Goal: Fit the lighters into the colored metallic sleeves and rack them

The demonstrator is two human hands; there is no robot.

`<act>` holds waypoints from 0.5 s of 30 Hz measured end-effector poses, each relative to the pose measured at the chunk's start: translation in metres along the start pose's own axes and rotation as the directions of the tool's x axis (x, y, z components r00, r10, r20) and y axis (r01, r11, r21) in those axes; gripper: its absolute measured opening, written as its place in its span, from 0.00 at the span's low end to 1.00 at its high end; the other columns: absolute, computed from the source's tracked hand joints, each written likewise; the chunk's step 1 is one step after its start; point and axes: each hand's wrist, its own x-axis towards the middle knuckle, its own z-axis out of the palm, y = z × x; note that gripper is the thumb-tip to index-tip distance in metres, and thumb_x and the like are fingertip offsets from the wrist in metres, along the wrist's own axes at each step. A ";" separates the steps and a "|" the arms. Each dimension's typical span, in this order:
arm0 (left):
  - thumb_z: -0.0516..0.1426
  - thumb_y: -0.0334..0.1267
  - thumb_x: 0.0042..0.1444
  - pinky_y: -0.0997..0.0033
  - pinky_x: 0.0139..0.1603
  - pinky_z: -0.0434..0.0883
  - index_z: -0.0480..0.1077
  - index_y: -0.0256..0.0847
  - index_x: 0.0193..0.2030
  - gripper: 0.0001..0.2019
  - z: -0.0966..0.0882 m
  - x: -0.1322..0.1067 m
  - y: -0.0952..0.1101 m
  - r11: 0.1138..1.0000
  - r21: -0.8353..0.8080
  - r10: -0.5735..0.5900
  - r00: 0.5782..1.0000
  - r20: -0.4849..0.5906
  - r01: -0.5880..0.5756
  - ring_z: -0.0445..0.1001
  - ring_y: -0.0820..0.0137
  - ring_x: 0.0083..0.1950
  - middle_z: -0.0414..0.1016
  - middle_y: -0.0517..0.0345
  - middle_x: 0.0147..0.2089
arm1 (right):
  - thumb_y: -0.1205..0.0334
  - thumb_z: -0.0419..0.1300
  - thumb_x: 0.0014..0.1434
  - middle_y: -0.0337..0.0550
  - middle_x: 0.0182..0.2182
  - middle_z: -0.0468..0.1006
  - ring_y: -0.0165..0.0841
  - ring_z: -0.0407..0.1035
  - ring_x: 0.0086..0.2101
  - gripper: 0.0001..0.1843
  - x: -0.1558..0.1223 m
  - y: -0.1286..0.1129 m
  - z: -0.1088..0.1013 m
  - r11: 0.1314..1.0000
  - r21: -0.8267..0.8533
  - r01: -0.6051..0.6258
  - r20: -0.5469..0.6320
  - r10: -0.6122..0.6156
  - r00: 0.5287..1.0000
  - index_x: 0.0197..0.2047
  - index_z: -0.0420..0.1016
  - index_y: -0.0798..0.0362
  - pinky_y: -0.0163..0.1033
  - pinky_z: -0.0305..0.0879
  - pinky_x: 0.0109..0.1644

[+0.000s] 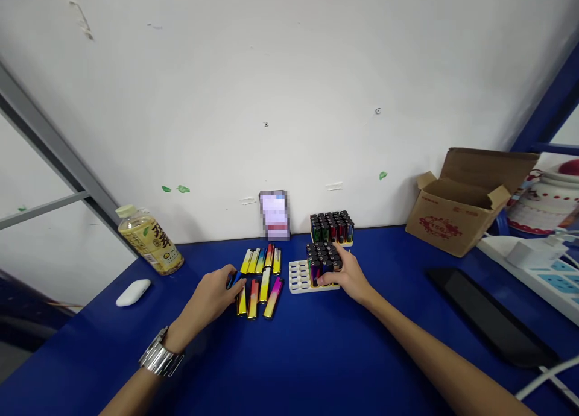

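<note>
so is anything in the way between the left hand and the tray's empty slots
Yes, loose lighters lie on the table between the left hand and the tray, including the magenta-ended one.

We see a white tray (299,276) on a deep blue table (280,356). In the tray we have black-ended sticks (322,253) with purple and blue sides. Left of it, we find yellow sticks (265,285) fading into other colours — pink, red, white, blue. Far right of the tray, we see a brown box (452,217) printed in red.
</note>
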 end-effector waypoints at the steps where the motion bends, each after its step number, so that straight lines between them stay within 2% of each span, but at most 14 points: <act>1: 0.54 0.50 0.52 0.71 0.26 0.61 0.68 0.43 0.34 0.13 -0.001 -0.001 0.001 0.997 0.077 0.013 1.000 -0.017 -0.011 0.76 0.60 0.27 0.72 0.56 0.25 | 0.66 0.69 0.34 0.36 0.31 0.77 0.38 0.71 0.34 0.24 0.000 0.000 0.000 1.000 -0.002 0.002 0.000 -0.002 1.000 0.39 0.71 0.53 0.38 0.67 0.37; 5: 0.46 0.52 0.59 0.65 0.32 0.67 0.70 0.40 0.36 0.19 0.002 -0.005 0.001 0.930 0.368 -0.003 0.999 -0.036 0.016 0.76 0.54 0.36 0.74 0.48 0.29 | 0.65 0.68 0.35 0.37 0.32 0.77 0.38 0.71 0.35 0.24 0.000 -0.001 0.000 1.000 -0.012 0.002 0.006 -0.002 1.000 0.39 0.71 0.54 0.38 0.67 0.37; 8: 0.41 0.46 0.63 0.53 0.47 0.69 0.71 0.35 0.44 0.22 0.015 -0.010 -0.006 0.895 0.440 0.115 0.990 -0.079 -0.069 0.73 0.49 0.50 0.75 0.38 0.45 | 0.64 0.68 0.36 0.36 0.31 0.77 0.37 0.70 0.34 0.23 0.000 -0.001 0.000 0.998 -0.058 0.013 -0.001 -0.013 1.000 0.39 0.71 0.54 0.37 0.65 0.37; 10: 0.39 0.42 0.64 0.49 0.57 0.64 0.67 0.34 0.54 0.23 0.029 -0.015 -0.009 0.913 0.387 0.182 0.978 -0.099 -0.131 0.64 0.50 0.62 0.67 0.36 0.59 | 0.64 0.67 0.37 0.36 0.31 0.77 0.36 0.69 0.33 0.23 -0.001 -0.001 -0.001 0.995 -0.096 0.010 -0.013 -0.011 1.000 0.40 0.71 0.55 0.37 0.65 0.37; 12: 0.38 0.46 0.65 0.48 0.62 0.61 0.57 0.32 0.63 0.27 0.044 -0.019 -0.008 0.973 0.215 0.117 0.981 -0.152 -0.083 0.55 0.51 0.68 0.58 0.35 0.66 | 0.64 0.67 0.37 0.37 0.31 0.77 0.37 0.70 0.33 0.24 -0.002 -0.002 -0.001 0.995 -0.102 -0.001 -0.011 0.000 1.000 0.42 0.71 0.54 0.38 0.65 0.37; 15: 0.38 0.53 0.65 0.43 0.65 0.55 0.44 0.29 0.69 0.33 0.060 -0.023 0.001 0.999 0.016 0.032 0.990 -0.141 -0.030 0.44 0.49 0.72 0.46 0.32 0.71 | 0.64 0.67 0.38 0.39 0.34 0.77 0.38 0.71 0.36 0.27 -0.003 -0.003 0.000 0.996 -0.089 -0.003 0.018 0.005 1.000 0.46 0.70 0.54 0.39 0.67 0.40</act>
